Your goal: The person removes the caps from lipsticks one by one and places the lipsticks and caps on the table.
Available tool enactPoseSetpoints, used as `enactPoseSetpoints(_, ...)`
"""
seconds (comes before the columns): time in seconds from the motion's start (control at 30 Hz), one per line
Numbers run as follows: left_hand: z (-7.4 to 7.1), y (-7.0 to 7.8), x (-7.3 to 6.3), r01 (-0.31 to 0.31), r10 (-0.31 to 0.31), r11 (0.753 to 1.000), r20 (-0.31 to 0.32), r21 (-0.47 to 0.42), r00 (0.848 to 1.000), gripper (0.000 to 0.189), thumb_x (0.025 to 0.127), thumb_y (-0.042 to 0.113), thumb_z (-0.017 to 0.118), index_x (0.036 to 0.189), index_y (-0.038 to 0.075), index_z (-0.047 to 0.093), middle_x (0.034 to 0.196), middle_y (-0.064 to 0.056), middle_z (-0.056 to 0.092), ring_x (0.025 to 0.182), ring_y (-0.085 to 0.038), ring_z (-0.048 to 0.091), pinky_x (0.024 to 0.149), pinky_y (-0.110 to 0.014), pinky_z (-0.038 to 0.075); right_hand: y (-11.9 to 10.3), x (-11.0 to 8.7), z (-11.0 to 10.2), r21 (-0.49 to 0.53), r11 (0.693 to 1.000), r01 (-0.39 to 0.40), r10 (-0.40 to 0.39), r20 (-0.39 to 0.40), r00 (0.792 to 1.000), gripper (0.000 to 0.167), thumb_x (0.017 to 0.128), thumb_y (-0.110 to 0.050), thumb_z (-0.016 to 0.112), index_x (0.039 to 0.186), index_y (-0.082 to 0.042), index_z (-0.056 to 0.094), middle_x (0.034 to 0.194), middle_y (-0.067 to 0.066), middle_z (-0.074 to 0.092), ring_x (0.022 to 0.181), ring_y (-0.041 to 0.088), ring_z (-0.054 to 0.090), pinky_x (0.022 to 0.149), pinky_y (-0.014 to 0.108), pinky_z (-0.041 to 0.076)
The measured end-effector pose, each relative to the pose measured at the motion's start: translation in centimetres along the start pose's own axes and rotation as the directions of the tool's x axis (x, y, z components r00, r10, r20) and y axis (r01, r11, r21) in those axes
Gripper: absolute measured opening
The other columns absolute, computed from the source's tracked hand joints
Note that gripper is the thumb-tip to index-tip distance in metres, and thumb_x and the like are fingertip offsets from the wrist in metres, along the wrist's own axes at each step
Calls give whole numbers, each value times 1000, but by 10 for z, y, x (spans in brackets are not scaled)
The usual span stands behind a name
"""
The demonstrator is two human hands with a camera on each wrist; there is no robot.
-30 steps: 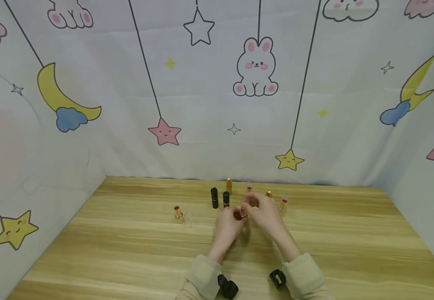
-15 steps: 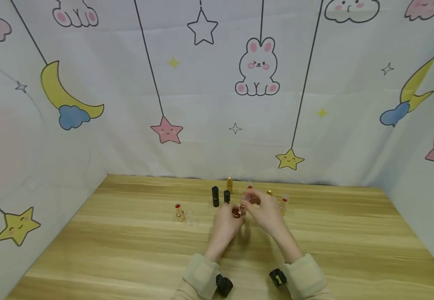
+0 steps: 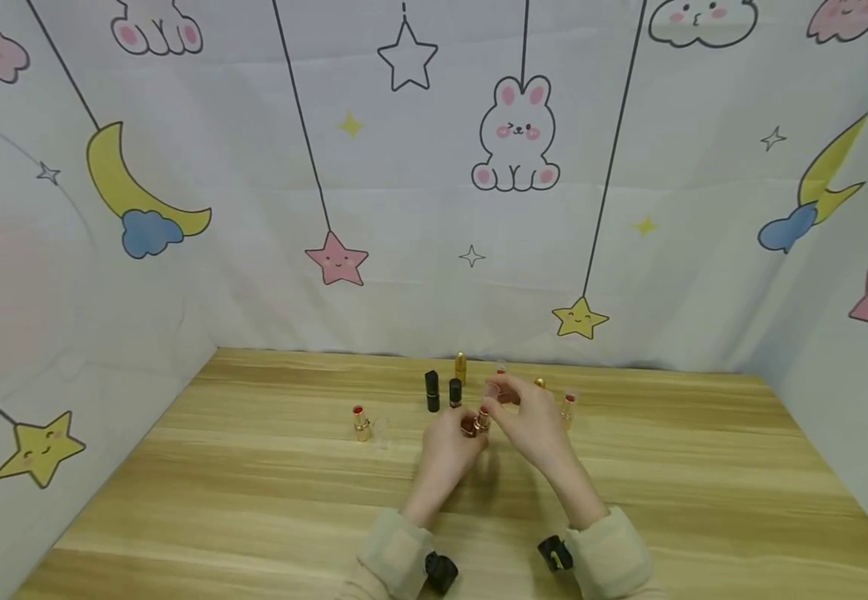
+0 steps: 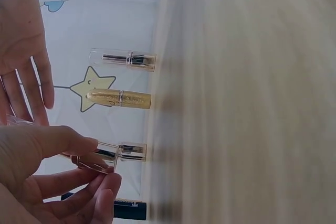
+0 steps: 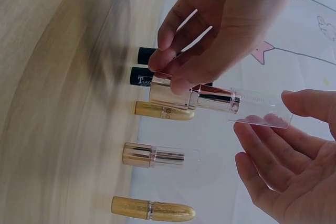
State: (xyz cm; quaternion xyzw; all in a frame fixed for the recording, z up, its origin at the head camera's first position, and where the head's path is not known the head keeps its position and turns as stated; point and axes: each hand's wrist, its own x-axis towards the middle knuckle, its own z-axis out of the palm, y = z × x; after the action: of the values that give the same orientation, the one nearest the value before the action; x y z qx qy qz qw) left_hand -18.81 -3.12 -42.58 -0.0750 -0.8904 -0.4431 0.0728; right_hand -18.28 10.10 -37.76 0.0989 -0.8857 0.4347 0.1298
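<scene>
Near the middle of the table in the head view, my left hand (image 3: 450, 443) grips the base of a rose-gold lipstick (image 5: 170, 92), held upright. My right hand (image 3: 534, 421) pinches a clear cap (image 5: 261, 109) between thumb and fingers at the lipstick's top. In the right wrist view the cap's lower end overlaps the upper tube. The lipstick's red tip shows just below the cap in the head view. My left fingers hide part of the base.
Behind my hands stand two black lipsticks (image 3: 432, 392), a gold lipstick (image 3: 460, 368) and several others. To the right is a clear-capped lipstick (image 3: 569, 408). An uncapped lipstick (image 3: 361, 423) stands at left beside its clear cap (image 3: 381, 433). A printed curtain (image 3: 403, 317) borders the table's back.
My left hand has shifted a little left with the lipstick. The clear cap in my right hand has slid upward along it, and the red tip shows more plainly.
</scene>
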Motion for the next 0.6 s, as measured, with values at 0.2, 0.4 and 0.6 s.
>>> enactPoseSetpoints(0.2, -6, -1, -4, -12, 12, 1000, -13, 21, 1000, 13, 75, 6, 74, 88, 4, 71, 82, -8, 71, 74, -18, 66, 65, -30, 53, -8, -3, -3, 12, 1000, 12, -12, -4, 1000, 25, 88, -18, 68, 112, -9, 68, 100, 7, 73, 99, 24, 69, 91, 47, 53)
enactPoseSetpoints(0.4, -12, -4, -7, -17, 17, 999, -14, 34, 1000, 13, 77, 9, 73, 90, 5, 72, 81, -6, 70, 72, -15, 63, 64, -28, 52, -13, -8, -7, 25, 998, 59, -59, -22, 998, 21, 88, -18, 69, 108, -11, 69, 98, 4, 72, 98, 23, 69, 89, 45, 54)
enactPoseSetpoints(0.6, -20, -8, -12, 16, -16, 999, 7, 33, 1000, 16, 78, 11, 72, 93, 4, 72, 81, -6, 69, 71, -12, 61, 64, -27, 51, -17, -11, -10, -19, 997, 70, -71, -39, 997, 23, 88, -19, 69, 109, -10, 69, 98, 4, 73, 98, 23, 70, 87, 44, 54)
